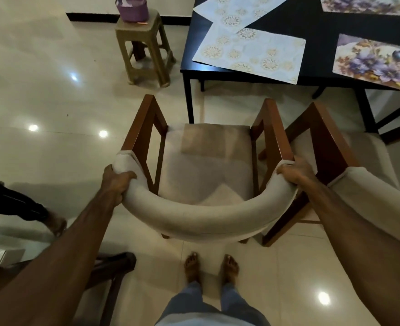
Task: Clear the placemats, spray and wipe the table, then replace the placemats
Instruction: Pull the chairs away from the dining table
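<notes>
A wooden armchair [208,215] with a curved beige padded back stands in front of me, a short way back from the black table [321,27]. My left hand [116,182] grips the left end of the padded back. My right hand [293,171] grips its right end. On the table lie two pale placemats with gold medallions [250,51] [239,10] and two with purple flowers [378,62] [366,3]. No spray bottle or cloth is in view.
A second matching chair [323,137] stands close on the right. A beige plastic stool [144,45] carrying a purple basket [131,8] is at the back left. Another person's leg and foot [55,223] are at the left edge. My bare feet [210,267] stand on the glossy tiles.
</notes>
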